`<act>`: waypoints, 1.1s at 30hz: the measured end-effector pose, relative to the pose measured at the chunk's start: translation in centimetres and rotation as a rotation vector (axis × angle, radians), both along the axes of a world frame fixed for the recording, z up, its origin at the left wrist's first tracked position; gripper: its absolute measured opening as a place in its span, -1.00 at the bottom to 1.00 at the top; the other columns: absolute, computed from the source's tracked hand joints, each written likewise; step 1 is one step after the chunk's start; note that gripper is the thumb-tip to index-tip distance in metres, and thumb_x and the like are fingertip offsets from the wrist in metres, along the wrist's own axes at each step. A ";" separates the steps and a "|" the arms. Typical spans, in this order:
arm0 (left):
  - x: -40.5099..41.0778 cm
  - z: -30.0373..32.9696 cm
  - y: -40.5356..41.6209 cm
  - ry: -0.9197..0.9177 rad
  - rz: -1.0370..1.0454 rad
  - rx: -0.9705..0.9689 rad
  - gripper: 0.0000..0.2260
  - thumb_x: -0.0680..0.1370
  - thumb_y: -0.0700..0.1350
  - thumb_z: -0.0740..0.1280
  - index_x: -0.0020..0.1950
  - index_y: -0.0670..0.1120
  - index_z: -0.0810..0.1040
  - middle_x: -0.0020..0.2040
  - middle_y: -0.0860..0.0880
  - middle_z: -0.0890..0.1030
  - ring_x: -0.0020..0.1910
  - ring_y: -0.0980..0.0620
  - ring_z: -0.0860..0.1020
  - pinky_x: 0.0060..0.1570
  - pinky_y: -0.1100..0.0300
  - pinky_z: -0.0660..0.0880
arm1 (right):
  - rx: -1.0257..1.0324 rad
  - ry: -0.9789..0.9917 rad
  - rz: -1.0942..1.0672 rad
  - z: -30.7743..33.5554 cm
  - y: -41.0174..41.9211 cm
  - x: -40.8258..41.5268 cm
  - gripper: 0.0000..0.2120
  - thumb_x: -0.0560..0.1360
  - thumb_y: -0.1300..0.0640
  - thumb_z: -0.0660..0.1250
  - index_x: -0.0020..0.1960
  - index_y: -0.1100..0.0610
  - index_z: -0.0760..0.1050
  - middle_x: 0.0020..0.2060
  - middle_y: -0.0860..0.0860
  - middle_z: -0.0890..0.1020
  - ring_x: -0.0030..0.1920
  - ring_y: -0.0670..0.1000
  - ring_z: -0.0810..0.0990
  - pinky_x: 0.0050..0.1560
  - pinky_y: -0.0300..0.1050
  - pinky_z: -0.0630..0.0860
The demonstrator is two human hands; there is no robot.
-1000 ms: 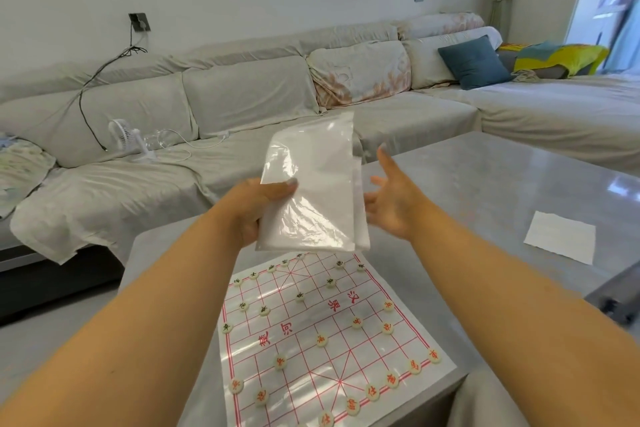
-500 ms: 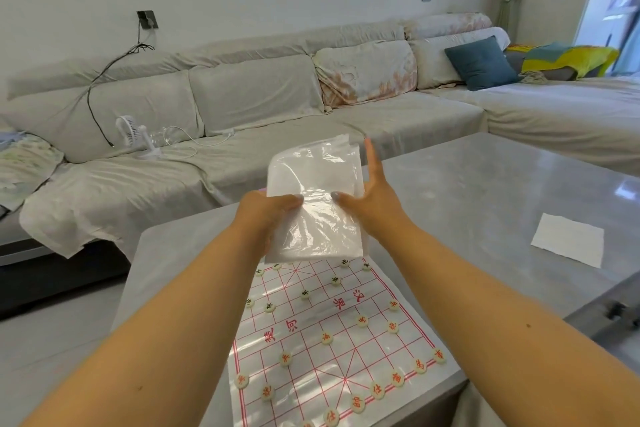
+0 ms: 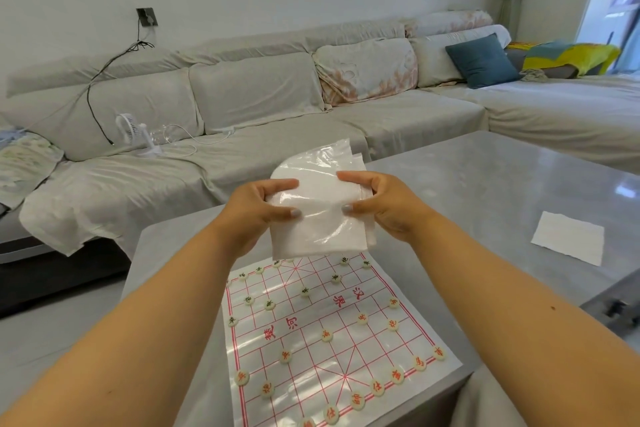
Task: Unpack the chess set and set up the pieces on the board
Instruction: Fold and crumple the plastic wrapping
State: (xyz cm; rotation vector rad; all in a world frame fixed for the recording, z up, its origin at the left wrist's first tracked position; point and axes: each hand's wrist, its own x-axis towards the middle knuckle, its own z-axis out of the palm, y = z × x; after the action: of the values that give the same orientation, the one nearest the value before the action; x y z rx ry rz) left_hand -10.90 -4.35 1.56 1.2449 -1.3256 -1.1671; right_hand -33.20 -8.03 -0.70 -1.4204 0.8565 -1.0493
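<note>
chess pieces (image 3: 327, 335) look set on the board (image 3: 322, 340); both hands' fingers (image 3: 282, 184) pinch the empty plastic bag (image 3: 317, 208), likely folding it away next.

You are reaching both bare forearms forward and inward, wrists nearly level, your hands meeting in front of you. Your left hand (image 3: 263, 206) is gripping one side of a folded clear plastic bag (image 3: 318, 208), thumb pressing on the near face and fingers curling over its top edge. Your right hand (image 3: 382, 206) is mirroring that grip on the opposite side, thumb on the near face, fingers curling behind.
</note>
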 end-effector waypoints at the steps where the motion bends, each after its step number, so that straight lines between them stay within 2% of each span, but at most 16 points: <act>1: 0.0 0.1 -0.1 -0.041 0.016 -0.016 -0.54 0.31 -0.43 0.47 0.15 -0.09 0.60 0.18 -0.12 0.60 0.13 -0.06 0.58 0.07 0.24 0.54 | -0.027 0.028 -0.026 0.1 -0.1 0.0 -0.43 0.32 0.47 0.44 0.28 0.16 0.49 0.21 0.05 0.54 0.16 0.06 0.57 0.20 -0.02 0.52; 4: -0.2 0.2 -0.2 -0.257 0.098 -0.114 -0.54 0.32 -0.36 0.51 0.17 -0.06 0.61 0.16 -0.07 0.59 0.08 0.04 0.56 0.01 0.39 0.48 | -0.173 0.257 -0.129 0.5 -0.1 0.0 -0.46 0.34 0.35 0.49 0.29 0.13 0.50 0.20 -0.01 0.55 0.18 -0.03 0.52 0.25 -0.14 0.46; 6: -0.5 0.3 -0.2 -0.377 0.158 -0.170 -0.56 0.32 -0.31 0.54 0.16 -0.06 0.62 0.10 -0.03 0.59 -0.07 0.15 0.55 -0.16 0.50 0.43 | -0.266 0.412 -0.202 0.8 -0.2 0.0 -0.50 0.34 0.26 0.51 0.25 0.10 0.53 0.13 -0.02 0.57 0.12 -0.05 0.52 0.21 -0.18 0.45; 10: -0.6 0.1 -0.3 -0.528 0.237 -0.223 -0.71 0.36 -0.22 0.54 0.06 -0.09 0.66 -0.06 -0.03 0.64 -0.19 0.12 0.53 -0.18 0.32 0.43 | -0.409 0.611 -0.291 1.1 -0.4 0.3 -0.65 0.34 0.17 0.53 0.11 0.10 0.62 -0.13 -0.09 0.57 -0.23 -0.18 0.47 -0.16 -0.36 0.35; 12: -0.7 0.1 -0.3 -0.556 0.248 -0.229 -0.82 0.39 -0.19 0.52 -0.02 -0.10 0.69 -0.16 -0.04 0.65 -0.27 0.09 0.52 -0.29 0.30 0.42 | -0.427 0.643 -0.311 1.3 -0.5 0.3 -0.77 0.34 0.15 0.53 -0.01 0.13 0.66 -0.28 -0.11 0.55 -0.33 -0.19 0.45 -0.31 -0.40 0.31; 14: -0.6 0.4 -0.2 -0.626 0.245 -0.219 -0.91 0.39 -0.18 0.52 -0.15 -0.12 0.69 -0.24 -0.07 0.63 -0.35 0.07 0.49 -0.43 0.31 0.39 | -0.476 0.674 -0.324 1.5 -0.7 0.1 -0.85 0.33 0.13 0.54 -0.13 0.15 0.68 -0.32 -0.07 0.56 -0.33 -0.15 0.47 -0.30 -0.33 0.37; 15: -0.5 0.5 -0.3 -0.690 0.231 -0.216 -0.92 0.37 -0.18 0.54 -0.21 -0.14 0.68 -0.23 -0.09 0.63 -0.32 0.03 0.51 -0.41 0.28 0.43 | -0.500 0.683 -0.325 1.7 -0.8 0.1 -0.86 0.32 0.13 0.54 -0.17 0.15 0.67 -0.25 -0.05 0.57 -0.26 -0.12 0.49 -0.21 -0.26 0.41; 17: -0.2 0.8 -0.7 -0.879 0.152 -0.201 -0.86 0.32 -0.16 0.56 -0.29 -0.12 0.62 -0.10 -0.11 0.63 -0.12 -0.04 0.56 -0.15 0.10 0.55 | -0.451 0.639 -0.244 2.2 -0.7 -0.1 -0.88 0.34 0.15 0.52 -0.17 0.15 0.62 -0.08 -0.04 0.58 -0.06 -0.07 0.51 -0.01 -0.17 0.43; 19: -0.5 1.3 -0.7 -0.980 0.010 -0.127 -0.83 0.32 -0.11 0.55 -0.23 -0.05 0.57 0.03 -0.04 0.61 0.02 -0.05 0.56 0.07 0.00 0.52 | -0.367 0.575 -0.096 3.0 -0.3 -0.1 -0.87 0.39 0.19 0.48 -0.08 0.15 0.59 -0.13 -0.03 0.61 -0.09 -0.05 0.55 -0.05 -0.13 0.48; 22: -1.9 1.6 0.0 -0.883 -0.219 -0.002 -0.78 0.37 -0.06 0.51 -0.02 0.02 0.62 -0.01 0.03 0.65 0.00 0.02 0.61 0.06 0.10 0.54 | -0.435 0.668 0.034 4.2 0.0 0.5 -0.86 0.40 0.22 0.45 -0.08 0.06 0.56 -0.24 -0.09 0.59 -0.26 -0.17 0.53 -0.23 -0.29 0.48; 24: -2.5 1.1 0.3 -0.727 -0.227 0.045 -0.85 0.42 -0.09 0.49 -0.04 -0.06 0.65 -0.11 -0.02 0.68 -0.10 -0.01 0.65 -0.04 0.12 0.58 | -0.490 0.647 0.007 4.5 -0.2 0.9 -0.80 0.39 0.22 0.45 -0.02 0.02 0.57 -0.28 -0.12 0.57 -0.32 -0.25 0.52 -0.31 -0.39 0.45; 25: -2.6 0.8 0.4 -0.606 -0.193 0.059 -0.89 0.43 -0.13 0.48 -0.07 -0.09 0.66 -0.15 -0.04 0.69 -0.15 -0.03 0.65 -0.10 0.11 0.58 | -0.457 0.542 -0.051 4.5 -0.4 1.0 -0.74 0.39 0.19 0.46 0.05 0.03 0.55 -0.30 -0.12 0.56 -0.33 -0.26 0.52 -0.30 -0.39 0.44; 27: -2.3 0.3 0.6 -0.329 -0.130 0.096 -0.93 0.46 -0.21 0.43 -0.08 -0.14 0.63 -0.19 -0.07 0.68 -0.19 -0.07 0.63 -0.18 0.10 0.56 | -0.210 0.210 -0.219 4.2 -0.9 0.7 -0.53 0.39 -0.02 0.47 0.24 0.08 0.46 -0.15 -0.03 0.62 -0.14 -0.15 0.61 -0.09 -0.24 0.53; 29: -2.2 0.1 0.9 -0.059 -0.078 0.165 -0.91 0.49 -0.24 0.38 -0.01 -0.16 0.59 -0.18 -0.09 0.68 -0.22 -0.07 0.65 -0.25 0.09 0.58 | 0.194 -0.077 -0.227 3.1 -1.2 0.5 -0.36 0.40 -0.27 0.35 0.27 0.16 0.39 0.01 0.11 0.62 0.04 0.08 0.62 0.16 0.03 0.52; 31: -2.3 0.0 1.1 0.096 -0.026 0.216 -0.86 0.50 -0.26 0.36 0.04 -0.20 0.56 -0.15 -0.11 0.69 -0.23 -0.07 0.67 -0.30 0.08 0.60 | 0.482 -0.200 -0.005 1.5 -0.6 1.0 -0.24 0.37 -0.41 0.24 0.20 0.24 0.44 0.10 0.21 0.60 0.14 0.21 0.58 0.28 0.16 0.42; 33: -2.5 -0.2 0.9 0.145 0.052 0.247 -0.72 0.45 -0.26 0.41 0.14 -0.26 0.54 -0.04 -0.18 0.68 -0.13 -0.15 0.66 -0.22 0.01 0.60 | 0.538 -0.316 0.218 0.3 0.1 2.1 -0.11 0.24 -0.46 0.29 0.29 0.22 0.45 0.28 0.24 0.50 0.28 0.26 0.48 0.35 0.23 0.33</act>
State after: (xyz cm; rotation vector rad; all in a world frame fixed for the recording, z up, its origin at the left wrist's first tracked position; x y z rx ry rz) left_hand -13.40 -3.42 1.33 1.3329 -1.0599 -1.3880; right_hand -31.06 -7.93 -0.43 -0.8442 0.6673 -0.7717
